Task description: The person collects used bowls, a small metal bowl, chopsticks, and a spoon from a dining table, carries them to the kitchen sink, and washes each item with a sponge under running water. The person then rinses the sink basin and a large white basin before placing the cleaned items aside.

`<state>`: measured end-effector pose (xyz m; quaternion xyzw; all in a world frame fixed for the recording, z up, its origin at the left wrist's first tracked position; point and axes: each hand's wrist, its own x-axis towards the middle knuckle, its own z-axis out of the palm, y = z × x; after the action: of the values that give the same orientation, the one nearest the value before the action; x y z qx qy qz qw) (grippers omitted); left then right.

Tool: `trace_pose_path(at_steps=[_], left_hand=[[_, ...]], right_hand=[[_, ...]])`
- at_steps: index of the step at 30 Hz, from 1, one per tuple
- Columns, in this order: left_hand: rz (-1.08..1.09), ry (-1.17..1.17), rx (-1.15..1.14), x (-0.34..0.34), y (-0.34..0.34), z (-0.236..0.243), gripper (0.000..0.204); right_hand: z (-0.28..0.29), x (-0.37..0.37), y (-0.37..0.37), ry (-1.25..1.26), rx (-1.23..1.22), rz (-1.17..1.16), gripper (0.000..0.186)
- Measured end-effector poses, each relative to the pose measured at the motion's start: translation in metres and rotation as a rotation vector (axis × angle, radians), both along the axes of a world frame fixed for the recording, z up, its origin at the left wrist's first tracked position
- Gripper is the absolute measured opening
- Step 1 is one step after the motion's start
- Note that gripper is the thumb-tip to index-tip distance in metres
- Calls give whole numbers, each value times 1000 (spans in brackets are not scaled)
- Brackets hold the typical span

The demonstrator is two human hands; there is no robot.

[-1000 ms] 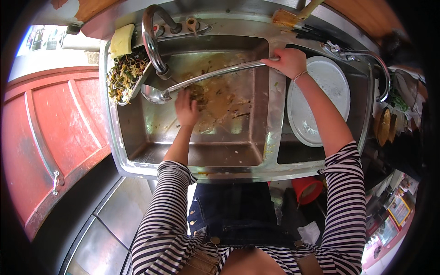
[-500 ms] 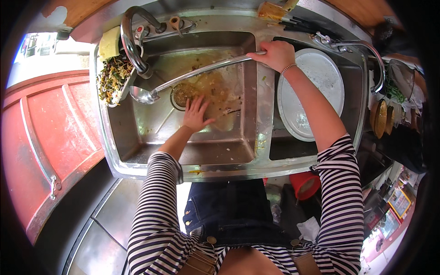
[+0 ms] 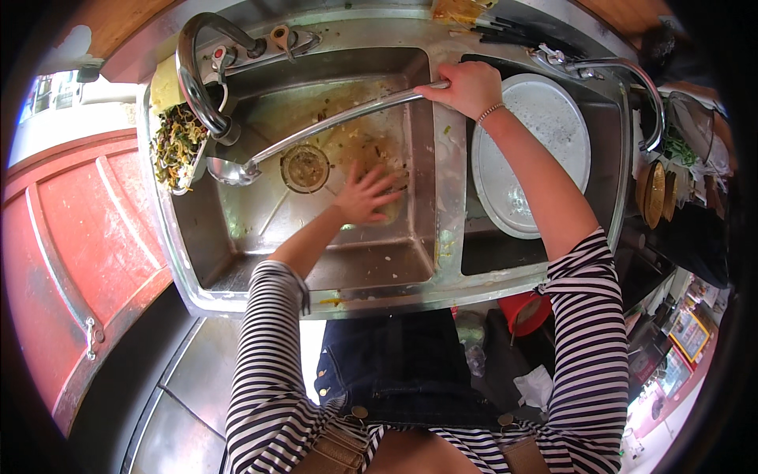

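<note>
My right hand [image 3: 470,88] is closed round the end of a long metal ladle [image 3: 335,122], above the divider between two sink basins. The ladle slants across the left basin, its bowl near the basin's left side. In that basin [image 3: 332,267], my left hand [image 3: 367,196] is stretched low with fingers spread, slightly blurred, among wet food scraps [image 3: 367,146]. Whether it touches the bottom I cannot tell. A round drain strainer [image 3: 305,168] lies left of it. An oval white dish [image 3: 562,134] sits in the right basin, wet and partly behind my right forearm.
A curved tap [image 3: 189,67] arches over the left basin's far corner, beside heaped food scraps [image 3: 178,150] and a yellow sponge [image 3: 166,87]. Another tap [image 3: 636,77] stands at far right. Dark sticks [image 3: 513,34] lie behind the sink. A red bucket [image 3: 533,314] is below.
My left hand has moved right, away from the strainer, uncovering it. Some scraps have shifted. My right hand keeps its grip on the ladle, and the view has shifted slightly.
</note>
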<state>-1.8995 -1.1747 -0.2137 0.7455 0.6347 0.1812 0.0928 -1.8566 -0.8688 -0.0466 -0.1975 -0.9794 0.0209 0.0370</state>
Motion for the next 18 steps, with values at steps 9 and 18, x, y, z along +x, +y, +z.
trace_pose_path(at_steps=[9,18], left_hand=[[354,-27,-86,-14,71,-47,24],[732,194,-72,-69,-29,-12,41]], right_hand=[[-3,1,0,80,12,26,51],[-3,1,0,54,21,17,55]])
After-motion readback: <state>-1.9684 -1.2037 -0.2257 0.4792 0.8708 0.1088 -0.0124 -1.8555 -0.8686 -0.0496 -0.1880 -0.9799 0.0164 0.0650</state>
